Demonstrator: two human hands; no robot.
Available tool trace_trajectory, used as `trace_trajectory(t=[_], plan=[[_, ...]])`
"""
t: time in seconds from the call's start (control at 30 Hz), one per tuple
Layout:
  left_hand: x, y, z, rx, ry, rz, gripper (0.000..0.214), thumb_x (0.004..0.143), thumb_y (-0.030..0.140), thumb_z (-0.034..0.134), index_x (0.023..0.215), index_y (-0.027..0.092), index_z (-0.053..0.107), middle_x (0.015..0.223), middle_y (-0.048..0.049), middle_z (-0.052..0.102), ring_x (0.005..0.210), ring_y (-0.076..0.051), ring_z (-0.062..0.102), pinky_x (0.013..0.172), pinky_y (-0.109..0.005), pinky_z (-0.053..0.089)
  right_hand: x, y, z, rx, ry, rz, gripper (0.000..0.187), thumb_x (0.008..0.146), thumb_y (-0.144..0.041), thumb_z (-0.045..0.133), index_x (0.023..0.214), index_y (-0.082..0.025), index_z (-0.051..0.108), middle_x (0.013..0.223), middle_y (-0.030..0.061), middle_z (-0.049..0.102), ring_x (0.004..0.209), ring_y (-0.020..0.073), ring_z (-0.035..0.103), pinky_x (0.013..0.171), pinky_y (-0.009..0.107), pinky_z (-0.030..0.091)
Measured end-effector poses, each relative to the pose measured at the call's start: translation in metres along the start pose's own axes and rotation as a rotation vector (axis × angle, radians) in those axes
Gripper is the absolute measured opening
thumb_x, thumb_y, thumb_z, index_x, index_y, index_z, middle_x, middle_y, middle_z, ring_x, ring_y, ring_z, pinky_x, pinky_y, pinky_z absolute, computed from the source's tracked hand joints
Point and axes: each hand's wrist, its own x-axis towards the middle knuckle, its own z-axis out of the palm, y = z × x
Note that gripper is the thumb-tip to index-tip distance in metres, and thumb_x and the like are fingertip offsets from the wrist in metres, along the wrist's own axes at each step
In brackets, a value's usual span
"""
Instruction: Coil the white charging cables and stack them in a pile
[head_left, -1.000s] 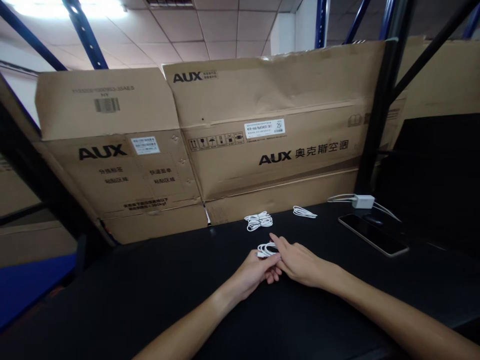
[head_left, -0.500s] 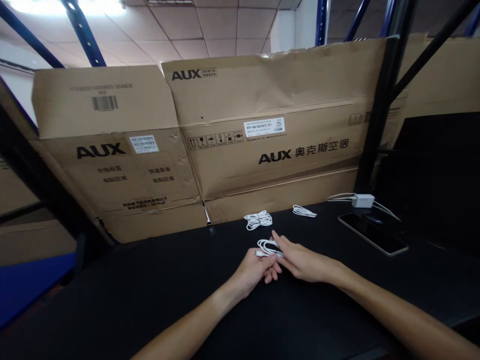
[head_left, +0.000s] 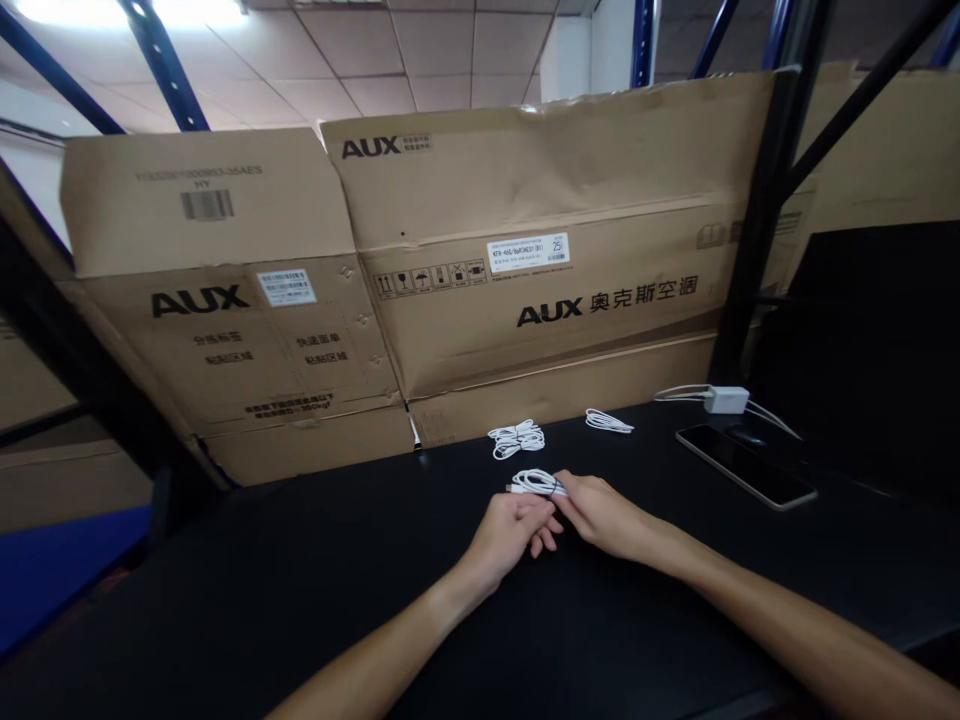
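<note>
A small coiled white cable (head_left: 534, 483) sits at my fingertips above the black table (head_left: 315, 590). My left hand (head_left: 510, 530) has its fingers curled under the coil's near side. My right hand (head_left: 600, 512) pinches the coil's right end with fingers closed. Both hands meet at the middle of the table. Another white cable bundle (head_left: 516, 439) lies just beyond, and a third, flatter white coil (head_left: 608, 423) lies further right.
Large brown AUX cardboard boxes (head_left: 525, 270) stand along the table's back edge. A dark phone (head_left: 746, 466) lies at the right, behind it a white charger (head_left: 726, 399) with white cords. A black upright post (head_left: 757, 220) stands at the right.
My right hand's fingers went from stretched over the coil to pinched on its right end. The coil has shifted slightly further away and looks tighter.
</note>
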Motion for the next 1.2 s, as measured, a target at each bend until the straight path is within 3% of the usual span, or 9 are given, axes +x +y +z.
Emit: trace_trajectory(t=[0.3, 0.53, 0.7, 0.9, 1.07, 1.2], plan=[[0.000, 0.003, -0.001, 0.100, 0.052, 0.094, 0.031, 0.079, 0.040, 0.059, 0.069, 0.010, 0.063, 0.056, -0.0034, 0.061, 0.038, -0.007, 0.047, 0.038, -0.018, 0.033, 0.010, 0.004, 0.011, 0.382, 0.076, 0.137, 0.028, 0.092, -0.032, 0.034, 0.069, -0.019, 0.041, 0.060, -0.0026, 0.045, 0.055, 0.0106, 0.042, 0.053, 0.022, 0.032], [0.006, -0.011, -0.001, 0.019, -0.024, 0.060, 0.042, 0.079, 0.052, 0.055, 0.077, 0.011, 0.059, 0.064, -0.0050, 0.062, 0.046, -0.011, 0.057, 0.037, -0.018, 0.035, 0.006, -0.003, 0.021, 0.170, 0.162, 0.100, 0.023, 0.092, -0.025, 0.030, 0.077, -0.018, 0.046, 0.069, 0.0028, 0.056, 0.059, 0.0134, 0.049, 0.059, 0.026, 0.037], [0.008, -0.012, -0.004, -0.124, -0.016, -0.042, 0.050, 0.076, 0.059, 0.055, 0.078, 0.009, 0.058, 0.062, -0.0059, 0.062, 0.043, -0.009, 0.052, 0.036, -0.017, 0.031, 0.005, -0.008, 0.027, 0.073, 0.209, 0.040, 0.022, 0.091, -0.019, 0.029, 0.076, -0.018, 0.045, 0.073, 0.0034, 0.054, 0.061, 0.0128, 0.048, 0.061, 0.026, 0.038], [0.006, -0.004, -0.011, -0.324, -0.191, -0.023, 0.033, 0.073, 0.038, 0.069, 0.084, 0.007, 0.062, 0.078, -0.0099, 0.064, 0.056, -0.011, 0.057, 0.044, -0.018, 0.035, 0.003, -0.009, 0.023, 0.019, 0.159, 0.040, 0.013, 0.079, -0.007, 0.037, 0.074, -0.018, 0.042, 0.071, 0.0016, 0.051, 0.059, 0.0119, 0.045, 0.057, 0.024, 0.035], [0.006, -0.004, -0.012, -0.435, -0.207, -0.018, 0.041, 0.084, 0.047, 0.056, 0.089, 0.006, 0.062, 0.079, -0.0122, 0.064, 0.059, -0.013, 0.058, 0.048, -0.020, 0.036, 0.003, -0.012, 0.017, -0.061, 0.134, 0.022, 0.017, 0.075, -0.003, 0.038, 0.082, -0.017, 0.046, 0.077, 0.0026, 0.051, 0.062, 0.0126, 0.047, 0.059, 0.025, 0.035], [0.005, -0.003, -0.013, -0.422, -0.229, 0.001, 0.051, 0.083, 0.056, 0.052, 0.093, 0.007, 0.062, 0.084, -0.0141, 0.064, 0.064, -0.015, 0.059, 0.051, -0.022, 0.038, 0.003, -0.010, 0.017, -0.078, 0.125, 0.013, 0.018, 0.075, -0.002, 0.038, 0.083, -0.016, 0.047, 0.079, 0.0039, 0.052, 0.063, 0.0132, 0.047, 0.060, 0.025, 0.036]])
